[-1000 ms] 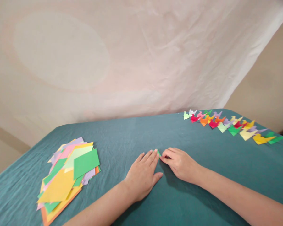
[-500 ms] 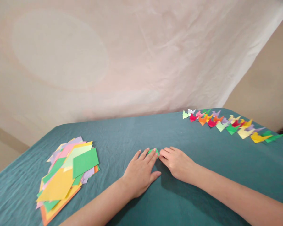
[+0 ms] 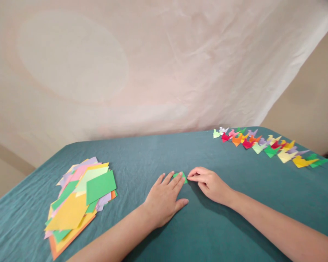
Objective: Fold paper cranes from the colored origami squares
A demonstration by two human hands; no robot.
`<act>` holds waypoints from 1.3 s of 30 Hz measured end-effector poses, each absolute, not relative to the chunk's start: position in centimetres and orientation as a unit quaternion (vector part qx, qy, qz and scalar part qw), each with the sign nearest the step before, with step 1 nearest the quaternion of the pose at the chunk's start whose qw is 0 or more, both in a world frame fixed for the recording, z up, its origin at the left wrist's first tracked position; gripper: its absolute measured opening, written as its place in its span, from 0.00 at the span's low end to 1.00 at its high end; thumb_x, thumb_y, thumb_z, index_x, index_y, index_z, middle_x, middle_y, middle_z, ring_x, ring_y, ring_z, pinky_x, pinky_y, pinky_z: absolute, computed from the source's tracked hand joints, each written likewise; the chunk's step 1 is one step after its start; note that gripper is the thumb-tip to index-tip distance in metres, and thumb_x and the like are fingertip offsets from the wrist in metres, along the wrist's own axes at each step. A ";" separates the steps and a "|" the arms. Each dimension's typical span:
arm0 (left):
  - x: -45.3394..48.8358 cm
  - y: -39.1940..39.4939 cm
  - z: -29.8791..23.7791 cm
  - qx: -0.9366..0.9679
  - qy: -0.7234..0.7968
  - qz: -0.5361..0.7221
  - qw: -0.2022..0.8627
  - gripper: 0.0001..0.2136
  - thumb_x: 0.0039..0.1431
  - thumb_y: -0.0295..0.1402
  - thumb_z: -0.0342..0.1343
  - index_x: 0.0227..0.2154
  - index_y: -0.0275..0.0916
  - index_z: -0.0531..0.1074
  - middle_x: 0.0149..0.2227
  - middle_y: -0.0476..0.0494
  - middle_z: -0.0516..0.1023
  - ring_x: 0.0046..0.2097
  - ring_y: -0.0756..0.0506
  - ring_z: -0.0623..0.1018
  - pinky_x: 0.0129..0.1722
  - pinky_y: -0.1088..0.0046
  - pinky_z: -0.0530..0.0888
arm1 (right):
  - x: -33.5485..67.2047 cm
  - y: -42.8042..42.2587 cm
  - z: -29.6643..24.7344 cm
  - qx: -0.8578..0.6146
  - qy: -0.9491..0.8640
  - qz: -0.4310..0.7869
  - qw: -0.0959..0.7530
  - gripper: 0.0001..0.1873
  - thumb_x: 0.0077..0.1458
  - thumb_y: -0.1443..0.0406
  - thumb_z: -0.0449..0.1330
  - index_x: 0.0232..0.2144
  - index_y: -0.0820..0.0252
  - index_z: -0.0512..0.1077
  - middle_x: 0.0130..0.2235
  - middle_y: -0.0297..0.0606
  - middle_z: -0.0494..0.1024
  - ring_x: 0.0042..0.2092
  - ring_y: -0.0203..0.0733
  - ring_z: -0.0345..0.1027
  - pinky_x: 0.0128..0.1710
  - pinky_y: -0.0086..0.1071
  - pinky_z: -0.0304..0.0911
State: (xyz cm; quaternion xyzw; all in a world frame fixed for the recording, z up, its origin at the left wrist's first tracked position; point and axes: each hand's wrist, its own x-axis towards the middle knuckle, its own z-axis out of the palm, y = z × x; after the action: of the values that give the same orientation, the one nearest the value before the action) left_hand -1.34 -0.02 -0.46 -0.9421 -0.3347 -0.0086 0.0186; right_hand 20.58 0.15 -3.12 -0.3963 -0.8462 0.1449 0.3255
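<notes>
A small folded piece of green paper (image 3: 184,177) lies on the teal cloth in the middle of the table. My left hand (image 3: 164,198) rests palm down with its fingers spread, the fingertips pressing on the paper and covering its left part. At the paper's right edge is my right hand (image 3: 207,183), palm down. Its index finger is stretched toward the paper, with the tip at or just beside the edge, and the thumb is tucked underneath. Nothing shows between the right hand's fingers.
On the left lies a loose pile of colored paper sheets (image 3: 71,207). Several small folded paper birds (image 3: 258,146) stand in rows at the back right. A teal cloth (image 3: 142,156) covers the table, and a pale fabric sheet (image 3: 164,72) hangs behind it.
My right hand has shifted from the paper's corner slightly to the right, and its index finger has straightened out. My left hand keeps pressing the paper. The view has moved slightly.
</notes>
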 end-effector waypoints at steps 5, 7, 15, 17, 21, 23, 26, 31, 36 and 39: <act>-1.4 0.0 -0.5 -0.942 -0.336 -0.014 0.012 0.27 0.63 0.50 0.31 0.61 0.43 0.49 0.63 0.47 0.51 0.62 0.40 0.53 0.57 0.59 0.54 | 20.3 -0.2 -2.9 -0.387 -0.862 0.111 0.310 0.21 0.54 0.77 0.47 0.41 0.56 0.74 0.38 0.40 0.73 0.40 0.39 0.65 0.41 0.35 0.63; -1.4 0.0 -0.5 -0.942 -0.336 -0.014 0.013 0.27 0.63 0.50 0.31 0.61 0.43 0.49 0.63 0.47 0.51 0.62 0.40 0.53 0.57 0.59 0.54 | 20.1 -0.3 -2.8 -0.384 -0.869 0.094 0.297 0.20 0.55 0.76 0.46 0.41 0.56 0.74 0.39 0.41 0.73 0.40 0.40 0.64 0.40 0.35 0.63; -1.4 -0.1 -0.4 -0.938 -0.346 -0.018 0.027 0.28 0.62 0.52 0.32 0.60 0.44 0.50 0.63 0.44 0.48 0.63 0.39 0.49 0.58 0.58 0.54 | 19.9 -0.4 -2.9 -0.377 -0.888 0.038 0.260 0.17 0.58 0.73 0.47 0.41 0.59 0.73 0.39 0.42 0.73 0.40 0.41 0.64 0.39 0.36 0.62; -1.4 -0.1 -0.2 -0.936 -0.351 -0.021 0.025 0.28 0.61 0.52 0.33 0.60 0.44 0.51 0.64 0.43 0.48 0.63 0.38 0.48 0.58 0.57 0.54 | 19.8 -0.5 -3.0 -0.378 -0.889 0.035 0.258 0.17 0.58 0.73 0.47 0.41 0.59 0.73 0.39 0.42 0.73 0.40 0.41 0.64 0.40 0.36 0.62; -1.4 -0.2 0.1 -0.933 -0.359 -0.019 0.014 0.28 0.60 0.53 0.35 0.59 0.44 0.52 0.64 0.42 0.47 0.63 0.37 0.47 0.58 0.55 0.54 | 19.7 -0.6 -3.1 -0.381 -0.889 0.033 0.253 0.17 0.58 0.73 0.46 0.42 0.60 0.72 0.39 0.43 0.73 0.41 0.42 0.63 0.40 0.37 0.62; -1.4 -0.3 0.1 -0.932 -0.362 -0.021 0.009 0.28 0.60 0.52 0.35 0.59 0.44 0.52 0.64 0.42 0.47 0.63 0.36 0.47 0.58 0.54 0.54 | 19.6 -0.6 -3.1 -0.385 -0.889 0.031 0.247 0.17 0.58 0.73 0.46 0.42 0.60 0.72 0.39 0.43 0.73 0.41 0.42 0.63 0.40 0.37 0.61; -1.4 -0.3 0.2 -0.930 -0.366 -0.020 0.001 0.28 0.60 0.53 0.35 0.60 0.45 0.52 0.64 0.41 0.47 0.63 0.36 0.47 0.58 0.53 0.54 | 19.4 -0.6 -2.9 -0.390 -0.890 0.026 0.237 0.16 0.59 0.72 0.47 0.41 0.61 0.73 0.39 0.43 0.72 0.40 0.42 0.62 0.40 0.37 0.61; -1.7 0.0 0.9 -0.926 -0.376 0.014 -0.018 0.29 0.59 0.54 0.37 0.60 0.46 0.52 0.63 0.38 0.48 0.63 0.34 0.49 0.56 0.50 0.56 | 19.1 -0.4 -2.9 -0.392 -0.890 0.018 0.233 0.14 0.59 0.71 0.48 0.37 0.61 0.74 0.37 0.42 0.72 0.39 0.41 0.63 0.39 0.35 0.61; -2.3 0.6 1.4 -0.928 -0.371 0.028 -0.029 0.28 0.58 0.54 0.40 0.59 0.52 0.52 0.63 0.40 0.48 0.63 0.33 0.47 0.56 0.49 0.55 | 19.1 -0.3 -3.2 -0.389 -0.891 -0.003 0.234 0.12 0.59 0.71 0.50 0.36 0.60 0.74 0.36 0.41 0.72 0.39 0.40 0.63 0.38 0.34 0.60; -2.9 0.9 1.6 -0.925 -0.378 0.031 -0.030 0.27 0.58 0.54 0.39 0.59 0.53 0.52 0.63 0.40 0.49 0.63 0.33 0.46 0.56 0.49 0.54 | 19.1 -0.3 -3.3 -0.387 -0.893 -0.017 0.231 0.12 0.59 0.71 0.50 0.35 0.60 0.74 0.35 0.40 0.72 0.38 0.39 0.63 0.37 0.33 0.60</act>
State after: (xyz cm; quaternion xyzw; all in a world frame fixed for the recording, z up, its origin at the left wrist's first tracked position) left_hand -2.88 0.94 1.57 -0.9250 -0.3775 0.0313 -0.0299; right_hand 19.08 -0.32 -3.28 -0.3867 -0.8926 -0.0173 0.2311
